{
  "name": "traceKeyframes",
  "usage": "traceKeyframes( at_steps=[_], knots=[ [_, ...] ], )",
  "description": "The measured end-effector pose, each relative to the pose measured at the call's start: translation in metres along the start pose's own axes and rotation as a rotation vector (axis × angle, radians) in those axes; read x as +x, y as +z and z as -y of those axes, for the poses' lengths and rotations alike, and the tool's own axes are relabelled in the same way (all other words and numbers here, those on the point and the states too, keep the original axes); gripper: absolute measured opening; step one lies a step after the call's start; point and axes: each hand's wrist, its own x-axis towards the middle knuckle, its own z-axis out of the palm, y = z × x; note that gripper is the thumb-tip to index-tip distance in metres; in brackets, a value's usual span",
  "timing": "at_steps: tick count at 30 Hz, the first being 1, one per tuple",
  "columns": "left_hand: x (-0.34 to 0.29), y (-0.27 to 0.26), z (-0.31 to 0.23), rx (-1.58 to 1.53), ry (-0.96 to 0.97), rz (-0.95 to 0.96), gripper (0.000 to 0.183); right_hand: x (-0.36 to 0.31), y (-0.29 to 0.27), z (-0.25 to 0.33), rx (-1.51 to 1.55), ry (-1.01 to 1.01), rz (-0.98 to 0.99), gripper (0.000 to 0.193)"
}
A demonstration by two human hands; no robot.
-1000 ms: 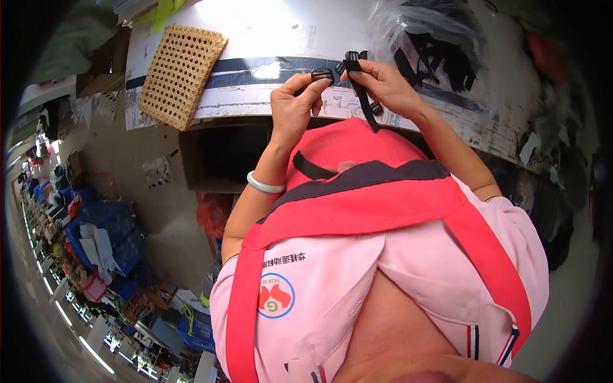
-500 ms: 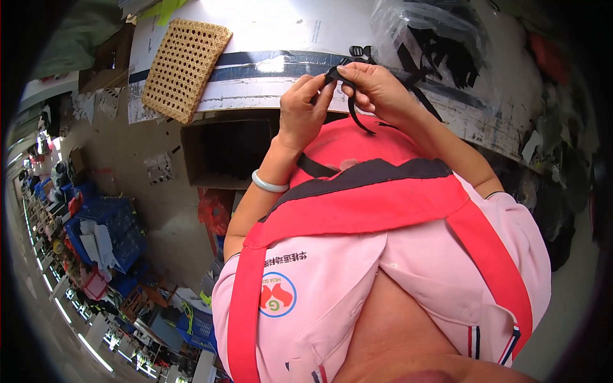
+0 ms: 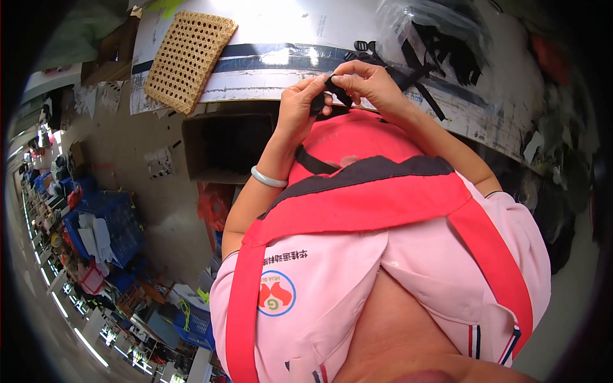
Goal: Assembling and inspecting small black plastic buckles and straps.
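Above the table's near edge, my left hand (image 3: pixel 298 107) and my right hand (image 3: pixel 377 87) pinch a black strap (image 3: pixel 340 94) between them. My left fingers are curled round a dark folded part of it, and its far end is hidden in that palm. My right thumb and forefinger grip its upper edge. Whether a buckle sits in the strap cannot be made out. Just beyond my right hand lie more black straps (image 3: pixel 426 96) and a black plastic buckle (image 3: pixel 364 46).
A woven cane panel (image 3: pixel 190 60) lies at the left of the cardboard-covered table (image 3: pixel 255 86). A clear plastic bag (image 3: pixel 399 25) of black straps stands at the back right. Below the table is an open carton (image 3: pixel 191 156). Blue crates (image 3: pixel 118 223) stand on the floor at left.
The strap's loose end, which hung down over my red apron, is now drawn up between my hands. My left fingers have curled in further, round a dark folded part.
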Motion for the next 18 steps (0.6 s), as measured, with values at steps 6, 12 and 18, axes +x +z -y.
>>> traceKeyframes(
  at_steps=[6,12,18],
  knots=[
    [-0.005,0.008,-0.001,0.117,0.17,-0.072,0.023,-0.01,0.012,0.013,0.025,-0.357,-0.146,0.01],
    [-0.01,0.014,0.004,0.237,0.346,-0.135,0.021,-0.009,0.008,0.01,-0.049,-0.081,-0.083,0.016],
    [-0.017,0.013,0.003,0.327,0.399,-0.128,0.019,-0.006,0.012,0.003,0.072,-0.053,-0.102,0.02]
  ],
)
